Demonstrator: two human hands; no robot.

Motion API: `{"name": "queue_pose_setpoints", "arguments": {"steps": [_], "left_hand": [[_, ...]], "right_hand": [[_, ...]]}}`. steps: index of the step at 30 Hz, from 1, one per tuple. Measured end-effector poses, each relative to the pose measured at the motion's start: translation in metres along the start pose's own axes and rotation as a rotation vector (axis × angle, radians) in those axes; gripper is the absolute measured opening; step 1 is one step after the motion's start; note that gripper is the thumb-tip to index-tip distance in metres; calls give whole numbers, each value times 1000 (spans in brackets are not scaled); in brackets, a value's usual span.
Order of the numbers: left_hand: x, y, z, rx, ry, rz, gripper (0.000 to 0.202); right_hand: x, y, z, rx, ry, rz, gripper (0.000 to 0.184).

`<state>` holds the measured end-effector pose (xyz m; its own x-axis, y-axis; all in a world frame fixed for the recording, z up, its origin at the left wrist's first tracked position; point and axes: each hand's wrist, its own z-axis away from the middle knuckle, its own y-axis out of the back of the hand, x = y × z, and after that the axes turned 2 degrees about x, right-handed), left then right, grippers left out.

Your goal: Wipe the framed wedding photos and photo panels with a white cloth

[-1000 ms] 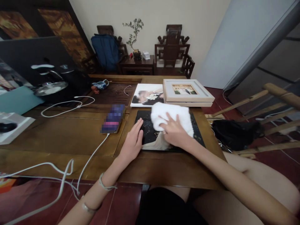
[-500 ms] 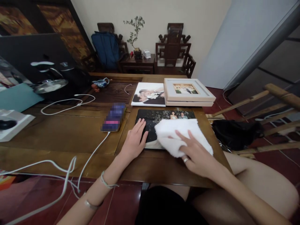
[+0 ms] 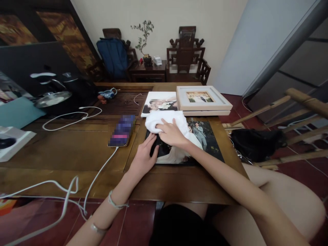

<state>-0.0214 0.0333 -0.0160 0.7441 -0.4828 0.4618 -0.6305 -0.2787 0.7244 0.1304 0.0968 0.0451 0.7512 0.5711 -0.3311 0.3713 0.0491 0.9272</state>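
Note:
A dark glossy photo print (image 3: 205, 141) lies flat on the wooden table (image 3: 77, 150) in front of me. My left hand (image 3: 144, 158) rests flat on its near left corner with the fingers stretched out. My right hand (image 3: 171, 133) presses a white cloth (image 3: 159, 120) onto the print's far left part, fingers bent over the cloth.
Behind the print lie a white-edged photo (image 3: 157, 104) and a stack of pale picture frames (image 3: 202, 99). A phone (image 3: 122, 130) on a white cable (image 3: 97, 176) lies to the left. A black bag (image 3: 253, 143) sits off the table's right edge.
My right hand has swept the white cloth from the print's near right corner to its far left part. The left hand has stayed on the near left corner.

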Motion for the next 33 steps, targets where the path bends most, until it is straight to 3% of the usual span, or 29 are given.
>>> {"name": "queue_pose_setpoints", "arguments": {"steps": [4,10,13,15,21,23,26,33], "left_hand": [[-1,-1,1,11,-14,2,38],[2,-2,2,-24,44,5,39],[2,-2,2,-32,49,5,39],[2,-3,2,-30,47,2,39],[0,-3,4,-28,51,1,40],[0,-3,3,-26,51,9,40],[1,-2,2,-26,48,10,41],[1,0,1,-38,44,12,39]], "right_hand": [[6,8,17,-3,33,-13,36],[74,37,79,16,-77,18,29],[92,41,117,64,-123,108,25],[85,41,144,52,-72,158,23],[18,45,203,-98,94,123,23],[12,47,206,-134,110,87,24],[29,48,191,-93,78,65,24],[98,53,104,24,-29,82,24]]}}
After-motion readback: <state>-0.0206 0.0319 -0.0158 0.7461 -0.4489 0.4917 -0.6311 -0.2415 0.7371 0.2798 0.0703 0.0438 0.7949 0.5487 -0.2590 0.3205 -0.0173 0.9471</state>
